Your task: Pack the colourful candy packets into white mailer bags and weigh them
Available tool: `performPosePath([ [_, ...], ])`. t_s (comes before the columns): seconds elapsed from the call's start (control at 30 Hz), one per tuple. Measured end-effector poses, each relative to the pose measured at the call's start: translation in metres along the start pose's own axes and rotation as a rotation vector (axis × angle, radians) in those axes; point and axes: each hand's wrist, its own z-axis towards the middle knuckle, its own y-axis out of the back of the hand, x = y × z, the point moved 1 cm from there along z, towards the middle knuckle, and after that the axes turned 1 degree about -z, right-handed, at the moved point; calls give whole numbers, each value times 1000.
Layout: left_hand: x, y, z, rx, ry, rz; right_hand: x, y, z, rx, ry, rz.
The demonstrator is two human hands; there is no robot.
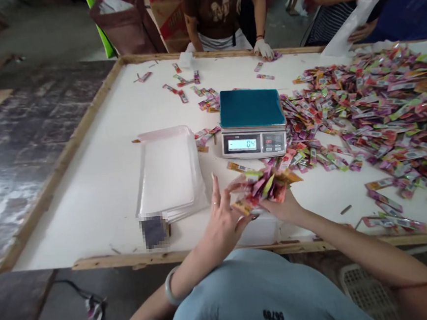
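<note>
A thick bunch of colourful stick sachets (265, 188) is between my two hands, low over the table's near side. My right hand (285, 206) is closed around the bunch from the right. On the left, my left hand (223, 218) curls its fingers and thumb at a clear plastic bag (259, 229), whose film shows by the sachets and below them. How far the sachets sit inside the bag is hard to see. Just beyond my hands stands a digital scale (253, 144) with a bare teal pan; its display reads about -0.4.
A large heap of sachets (390, 111) covers the right side. Flat clear bags (168, 168) lie stacked on the left, beside a dark blurred block (154, 231). Wooden strips (58, 162) edge the table. Across it, a person's gloved hand (263, 49) touches sachets; another person holds white sheeting (351, 28).
</note>
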Motion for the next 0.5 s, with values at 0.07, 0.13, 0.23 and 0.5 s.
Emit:
performPosePath([
  [0.07,6,-6,-5,-3,-69,-62,9,7,-4,215,143,-156],
  [0.13,6,-8,-7,15,-108,-103,25,14,-5,395,266,-445],
  [0.23,-2,0,-6,55,-145,-134,52,28,-3,426,287,-962],
  [0.5,-18,21,-3,164,-101,-141,62,35,14,473,-200,-202],
])
